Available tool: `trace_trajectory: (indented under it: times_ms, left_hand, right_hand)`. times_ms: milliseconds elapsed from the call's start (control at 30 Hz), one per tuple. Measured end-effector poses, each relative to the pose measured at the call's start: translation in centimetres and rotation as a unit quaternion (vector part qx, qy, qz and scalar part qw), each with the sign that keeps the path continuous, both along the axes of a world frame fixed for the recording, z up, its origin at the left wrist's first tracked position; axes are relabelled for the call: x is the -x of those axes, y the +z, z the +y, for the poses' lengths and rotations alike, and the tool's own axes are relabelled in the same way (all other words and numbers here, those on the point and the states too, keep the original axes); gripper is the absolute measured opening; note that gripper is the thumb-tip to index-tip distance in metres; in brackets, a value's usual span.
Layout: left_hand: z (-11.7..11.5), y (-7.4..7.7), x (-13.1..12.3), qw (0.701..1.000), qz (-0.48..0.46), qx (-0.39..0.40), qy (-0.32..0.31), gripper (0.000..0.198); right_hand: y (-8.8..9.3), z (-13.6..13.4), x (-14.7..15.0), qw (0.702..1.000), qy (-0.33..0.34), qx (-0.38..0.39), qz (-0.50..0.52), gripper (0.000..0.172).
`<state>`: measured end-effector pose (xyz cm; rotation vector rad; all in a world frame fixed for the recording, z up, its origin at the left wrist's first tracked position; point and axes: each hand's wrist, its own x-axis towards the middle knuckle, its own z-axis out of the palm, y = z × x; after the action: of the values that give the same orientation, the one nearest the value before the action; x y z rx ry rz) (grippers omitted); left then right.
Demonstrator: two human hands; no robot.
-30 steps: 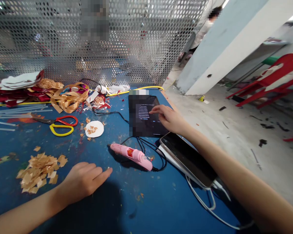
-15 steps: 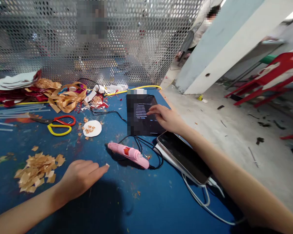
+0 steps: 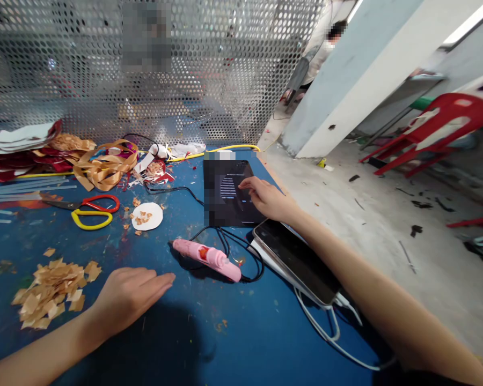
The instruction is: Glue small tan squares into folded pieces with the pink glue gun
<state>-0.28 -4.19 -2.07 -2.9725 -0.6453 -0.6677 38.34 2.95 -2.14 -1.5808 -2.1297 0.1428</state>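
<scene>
Blue scuffed tabletop (image 3: 265, 332), left hand (image 3: 124, 295) flat (fingers together, empty), right hand (image 3: 270, 199) fingers loose, touching glossy rectangular tablet (image 3: 229, 210).

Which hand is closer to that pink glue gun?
Left. The left hand lies flat on the blue table, fingertips just short of the pink glue gun. The right hand is beyond it, touching the tablet screen.
</scene>
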Motion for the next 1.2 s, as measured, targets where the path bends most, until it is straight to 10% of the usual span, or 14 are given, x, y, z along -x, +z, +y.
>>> trace_trajectory:
  times_ms: [1200]
  left_hand:
    - [-0.9, 1.3, 0.1, 0.997, -0.011, -0.070, -0.039, 0.014]
  right_hand:
    - [2.4, -3.2, -0.8, 1.000, -0.018, 0.012, -0.009, 0.032]
